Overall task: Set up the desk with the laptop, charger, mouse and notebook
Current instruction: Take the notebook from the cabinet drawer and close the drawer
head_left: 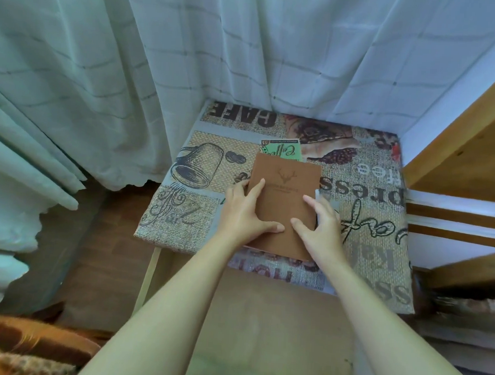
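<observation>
A brown notebook (283, 189) with an embossed deer head on its cover lies closed on the small desk (367, 222), which wears a coffee-print cloth. My left hand (246, 213) grips the notebook's left edge, thumb on the cover. My right hand (318, 228) holds its right edge, fingers spread over the lower cover. A sliver of something white (317, 194) shows at the notebook's right edge under my fingers. No laptop, charger or mouse is in view.
Pale checked curtains (189, 69) hang behind and to the left of the desk. A wooden shelf unit (465, 158) stands tight against the desk's right side. Brown floor (100, 237) lies to the left, and a furry brown object (17, 344) sits at the bottom left.
</observation>
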`<state>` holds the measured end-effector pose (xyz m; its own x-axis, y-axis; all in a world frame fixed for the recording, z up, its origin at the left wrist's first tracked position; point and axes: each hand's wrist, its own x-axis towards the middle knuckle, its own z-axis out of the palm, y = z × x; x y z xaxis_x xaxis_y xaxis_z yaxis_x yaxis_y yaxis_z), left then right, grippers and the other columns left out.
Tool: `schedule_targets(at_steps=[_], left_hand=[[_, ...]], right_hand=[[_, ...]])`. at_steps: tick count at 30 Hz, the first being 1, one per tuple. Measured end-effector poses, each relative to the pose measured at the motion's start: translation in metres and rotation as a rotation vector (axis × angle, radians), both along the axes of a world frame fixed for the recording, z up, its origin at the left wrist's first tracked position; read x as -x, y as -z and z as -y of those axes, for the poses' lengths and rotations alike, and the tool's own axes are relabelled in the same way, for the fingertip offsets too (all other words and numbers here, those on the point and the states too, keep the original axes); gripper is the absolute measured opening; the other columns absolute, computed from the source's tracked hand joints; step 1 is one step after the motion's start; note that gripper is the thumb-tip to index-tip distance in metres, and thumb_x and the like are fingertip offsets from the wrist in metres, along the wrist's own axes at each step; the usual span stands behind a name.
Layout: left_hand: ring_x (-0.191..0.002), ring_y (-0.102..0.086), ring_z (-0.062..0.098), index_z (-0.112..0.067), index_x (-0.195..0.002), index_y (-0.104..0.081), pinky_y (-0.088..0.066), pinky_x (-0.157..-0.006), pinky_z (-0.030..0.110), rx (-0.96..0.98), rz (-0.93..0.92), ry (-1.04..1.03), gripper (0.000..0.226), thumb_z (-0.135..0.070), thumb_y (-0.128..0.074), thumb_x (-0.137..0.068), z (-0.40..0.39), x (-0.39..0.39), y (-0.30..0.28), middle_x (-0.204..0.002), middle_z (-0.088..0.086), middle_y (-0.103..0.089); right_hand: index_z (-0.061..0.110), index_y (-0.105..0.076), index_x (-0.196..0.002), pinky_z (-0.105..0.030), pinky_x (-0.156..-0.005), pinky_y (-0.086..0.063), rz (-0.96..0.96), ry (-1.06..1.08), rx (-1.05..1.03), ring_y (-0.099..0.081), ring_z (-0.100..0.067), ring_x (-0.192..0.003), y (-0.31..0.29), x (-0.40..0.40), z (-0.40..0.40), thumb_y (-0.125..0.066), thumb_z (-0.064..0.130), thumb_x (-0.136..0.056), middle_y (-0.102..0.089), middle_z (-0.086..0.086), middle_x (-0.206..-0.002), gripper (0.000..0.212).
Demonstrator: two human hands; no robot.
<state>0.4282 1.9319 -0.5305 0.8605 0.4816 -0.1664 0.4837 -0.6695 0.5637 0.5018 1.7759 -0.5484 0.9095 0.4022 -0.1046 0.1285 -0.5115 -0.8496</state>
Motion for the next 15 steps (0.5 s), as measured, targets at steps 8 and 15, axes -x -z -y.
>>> schedule_targets(at_steps=[8, 15], left_hand=[[-0.14, -0.014, 0.021, -0.036, -0.151, -0.017, -0.02, -0.112, 0.042, -0.093, -0.038, 0.042, 0.104, -0.077, -0.061, -0.067, -0.001, 0.009, 0.008, -0.158, 0.002, -0.015], [-0.146, 0.0, 0.021, -0.042, -0.151, 0.001, 0.003, -0.114, 0.052, -0.346, -0.14, 0.117, 0.092, -0.086, -0.029, -0.076, 0.001, 0.016, 0.015, -0.162, 0.0, 0.002]], right_hand=[[0.029, -0.039, -0.142, -0.04, -0.115, -0.011, 0.156, -0.033, 0.182, -0.005, -0.016, -0.143, 0.011, 0.009, -0.007, -0.053, 0.037, -0.091, -0.009, 0.002, -0.159, 0.053], [0.039, -0.02, -0.146, -0.042, -0.117, 0.001, 0.263, -0.075, 0.442, 0.006, -0.022, -0.146, 0.014, 0.007, -0.004, -0.039, 0.053, -0.092, -0.002, -0.003, -0.16, 0.059]])
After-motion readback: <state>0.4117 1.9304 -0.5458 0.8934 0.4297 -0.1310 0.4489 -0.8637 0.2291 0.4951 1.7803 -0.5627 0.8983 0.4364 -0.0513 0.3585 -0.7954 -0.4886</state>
